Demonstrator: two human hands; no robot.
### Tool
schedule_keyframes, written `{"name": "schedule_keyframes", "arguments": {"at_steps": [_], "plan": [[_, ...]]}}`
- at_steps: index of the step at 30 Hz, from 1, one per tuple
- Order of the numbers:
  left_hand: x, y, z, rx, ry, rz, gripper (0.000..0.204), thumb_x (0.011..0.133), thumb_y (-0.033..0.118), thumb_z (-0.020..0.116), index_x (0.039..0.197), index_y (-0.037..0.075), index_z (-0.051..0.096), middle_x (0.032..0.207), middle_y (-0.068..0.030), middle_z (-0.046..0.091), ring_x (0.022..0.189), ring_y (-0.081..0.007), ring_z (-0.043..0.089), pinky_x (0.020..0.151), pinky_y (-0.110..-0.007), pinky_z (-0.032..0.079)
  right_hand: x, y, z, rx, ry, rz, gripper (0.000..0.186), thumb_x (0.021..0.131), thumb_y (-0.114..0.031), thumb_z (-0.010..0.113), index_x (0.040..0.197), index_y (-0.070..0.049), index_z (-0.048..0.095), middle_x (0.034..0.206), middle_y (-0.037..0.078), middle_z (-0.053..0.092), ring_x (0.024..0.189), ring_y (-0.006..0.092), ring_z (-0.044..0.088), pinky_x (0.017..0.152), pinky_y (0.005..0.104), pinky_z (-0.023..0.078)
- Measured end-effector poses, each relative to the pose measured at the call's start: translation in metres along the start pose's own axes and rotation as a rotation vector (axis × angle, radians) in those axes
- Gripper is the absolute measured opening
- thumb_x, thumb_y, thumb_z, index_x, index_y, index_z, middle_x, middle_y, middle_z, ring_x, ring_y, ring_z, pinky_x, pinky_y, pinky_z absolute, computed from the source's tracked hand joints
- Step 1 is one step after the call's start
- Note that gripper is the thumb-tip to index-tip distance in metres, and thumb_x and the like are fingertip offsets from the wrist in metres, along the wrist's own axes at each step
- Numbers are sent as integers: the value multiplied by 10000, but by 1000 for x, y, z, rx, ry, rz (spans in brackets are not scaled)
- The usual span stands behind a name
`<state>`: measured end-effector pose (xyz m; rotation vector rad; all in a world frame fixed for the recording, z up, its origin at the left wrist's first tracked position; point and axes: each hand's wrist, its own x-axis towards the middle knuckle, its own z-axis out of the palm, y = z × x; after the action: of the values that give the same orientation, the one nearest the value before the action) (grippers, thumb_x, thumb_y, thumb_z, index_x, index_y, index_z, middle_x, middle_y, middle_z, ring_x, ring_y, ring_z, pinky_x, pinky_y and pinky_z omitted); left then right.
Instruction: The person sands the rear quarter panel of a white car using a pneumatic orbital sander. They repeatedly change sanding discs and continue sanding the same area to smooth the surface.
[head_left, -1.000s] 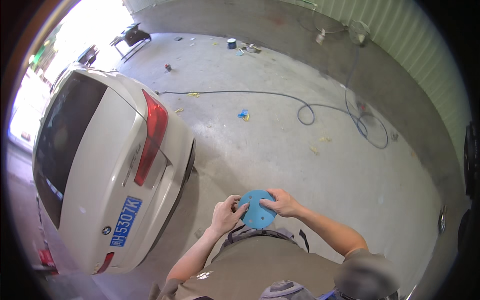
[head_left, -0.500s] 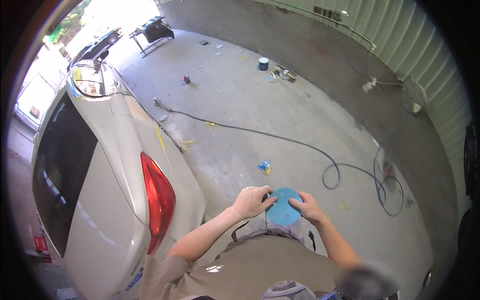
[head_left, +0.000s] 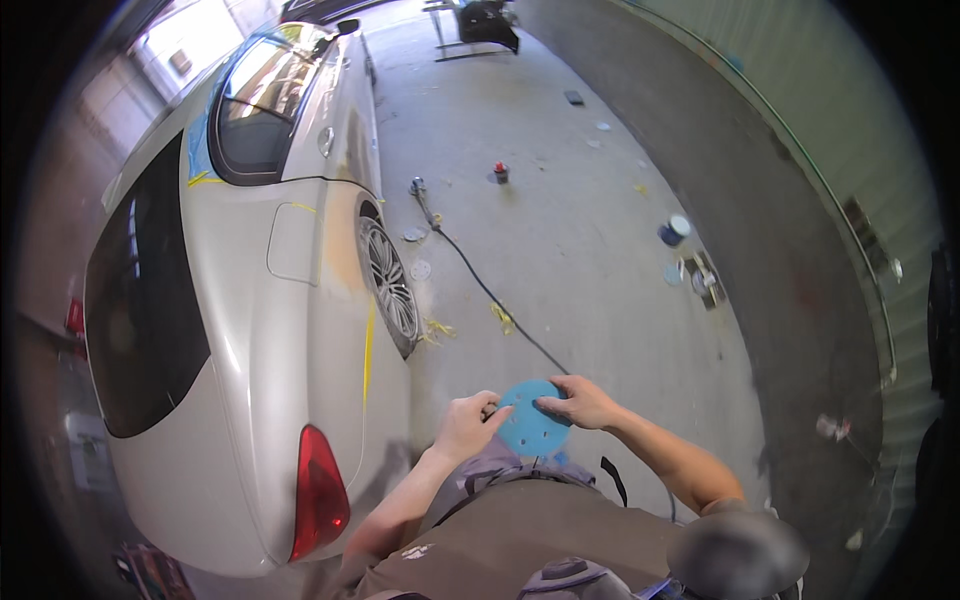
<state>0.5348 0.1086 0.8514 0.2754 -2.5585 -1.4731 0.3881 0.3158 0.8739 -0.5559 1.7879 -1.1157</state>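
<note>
A round blue sanding disc (head_left: 532, 425) with several small holes is held up in front of my waist. My left hand (head_left: 468, 426) pinches its left edge, thumb on the face; something small and dark shows between the curled fingers, too little to name. On the upper right edge, my right hand (head_left: 580, 402) grips the disc with the thumb across its face. To my left stands a pale car (head_left: 250, 370) with a red tail light (head_left: 318, 495), yellow tape and a sanded patch above its rear wheel (head_left: 387, 280).
A dark hose (head_left: 490, 288) runs over the floor from a tool (head_left: 418, 188) near the car. Farther out are a small red-topped can (head_left: 500, 174), a dark blue pail (head_left: 673, 232) and a metal tool (head_left: 703, 278) along the right wall. A black panel on a stand (head_left: 487, 25) is at the back.
My view has swung left, so more of the car's side and rear wheel shows. Both hands still hold the disc, which sits slightly further left in the picture.
</note>
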Motion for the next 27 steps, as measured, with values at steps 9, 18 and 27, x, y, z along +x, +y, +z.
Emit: {"name": "schedule_keyframes", "arguments": {"at_steps": [9, 18, 27], "plan": [[289, -93, -59, -68, 141, -229, 211, 903, 172, 774, 989, -17, 734, 690, -126, 689, 589, -144, 647, 576, -306, 484, 282, -93, -144, 36, -21, 41, 360, 994, -270, 681, 1187, 33, 678, 970, 68, 710, 853, 130, 639, 774, 311, 530], [540, -175, -104, -60, 204, -226, 232, 885, 212, 785, 952, -2, 724, 707, -187, 669, 573, -268, 668, 556, -359, 485, 529, -128, -282, 24, -77, 86, 445, 992, -349, 700, 1235, 24, 677, 1033, 65, 712, 941, 113, 640, 845, 305, 528], [658, -236, -88, -656, 762, -576, 193, 974, 181, 762, 938, -4, 723, 750, -16, 696, 638, -65, 600, 566, -233, 477, 793, -216, -363, -365, -574, 85, 417, 945, -351, 745, 1205, -27, 706, 958, 99, 737, 852, 144, 675, 754, 301, 535]]}}
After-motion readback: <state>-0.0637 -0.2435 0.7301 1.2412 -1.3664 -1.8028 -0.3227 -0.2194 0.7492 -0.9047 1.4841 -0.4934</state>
